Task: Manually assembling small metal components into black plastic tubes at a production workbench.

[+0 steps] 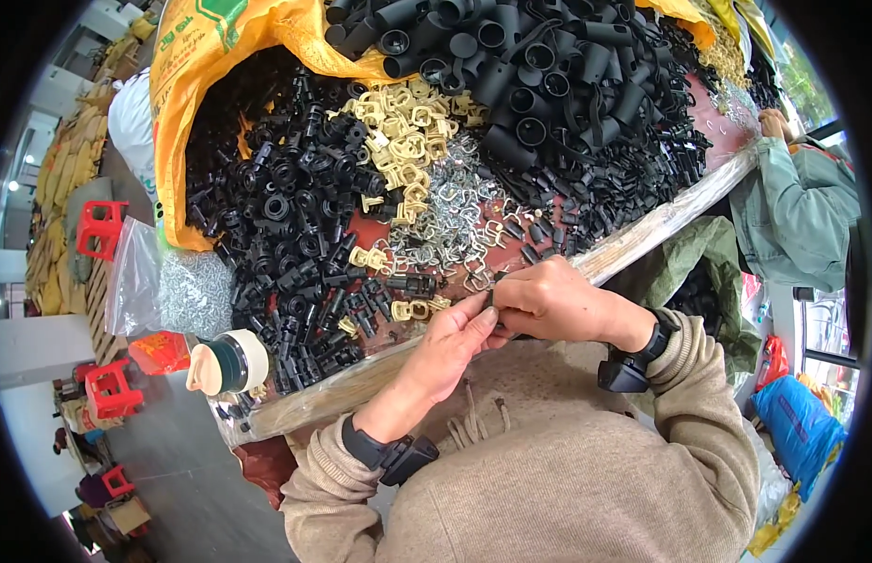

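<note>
At the table's front edge my two hands meet, fingertips pressed together. My left hand (pixel 447 349) is closed, thumb and fingers pinching a small black part (pixel 490 299). Curled over the same part from the other side is my right hand (pixel 560 300), also closed. Fingers cover most of the part, so its shape cannot be made out. Just beyond the hands lie bent metal wire clips (pixel 452 211) and cream plastic clips (pixel 409 131). Black plastic fittings (pixel 290 202) are heaped to the left, with small black pieces (pixel 595 197) to the right.
Black tubes (pixel 534 70) are piled at the back beside an open yellow woven sack (pixel 173 122). A cream-and-green cup (pixel 241 361) and a clear bag of screws (pixel 197 293) stand at the left. A wrapped wooden rail (pixel 670 211) edges the table. Another person's sleeve (pixel 797 211) shows at right.
</note>
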`<state>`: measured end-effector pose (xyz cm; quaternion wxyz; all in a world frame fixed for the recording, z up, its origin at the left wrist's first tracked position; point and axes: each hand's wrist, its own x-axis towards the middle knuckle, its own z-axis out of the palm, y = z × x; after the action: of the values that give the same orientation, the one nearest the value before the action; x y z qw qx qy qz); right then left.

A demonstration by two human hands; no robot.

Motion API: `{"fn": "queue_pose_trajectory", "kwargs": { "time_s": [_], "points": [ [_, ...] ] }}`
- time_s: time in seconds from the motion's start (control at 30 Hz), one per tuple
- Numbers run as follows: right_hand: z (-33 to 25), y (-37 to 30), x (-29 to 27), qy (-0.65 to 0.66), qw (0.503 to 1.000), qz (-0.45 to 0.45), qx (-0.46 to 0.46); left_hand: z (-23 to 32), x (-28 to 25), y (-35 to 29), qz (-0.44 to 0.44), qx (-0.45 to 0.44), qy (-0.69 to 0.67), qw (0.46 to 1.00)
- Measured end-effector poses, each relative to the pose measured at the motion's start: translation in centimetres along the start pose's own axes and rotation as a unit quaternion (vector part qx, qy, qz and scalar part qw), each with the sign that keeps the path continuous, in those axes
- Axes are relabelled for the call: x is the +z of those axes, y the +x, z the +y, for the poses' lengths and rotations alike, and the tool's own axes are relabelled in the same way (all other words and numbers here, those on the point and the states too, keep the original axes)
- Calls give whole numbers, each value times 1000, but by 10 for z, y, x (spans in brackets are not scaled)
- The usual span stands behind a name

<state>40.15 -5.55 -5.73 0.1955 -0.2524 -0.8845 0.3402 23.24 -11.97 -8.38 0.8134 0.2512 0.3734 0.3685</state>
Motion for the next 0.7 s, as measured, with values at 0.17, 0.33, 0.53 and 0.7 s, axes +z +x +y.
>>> {"fn": "queue_pose_trajectory", "kwargs": {
  "time_s": [0.17,0.33,0.53,0.7],
  "points": [
    [9,5,4,66,998,16,-10,2,-7,1,1,2,-52,999],
    [41,16,-7,-5,993,108,55,14,-13,0,17,46,-118,992],
    [70,25,5,-254,966,52,-14,10,-17,-2,27,53,-136,989],
    [73,23,-3,-200,976,84,-33,11,-18,0,51,64,-147,986]
  ]
}}
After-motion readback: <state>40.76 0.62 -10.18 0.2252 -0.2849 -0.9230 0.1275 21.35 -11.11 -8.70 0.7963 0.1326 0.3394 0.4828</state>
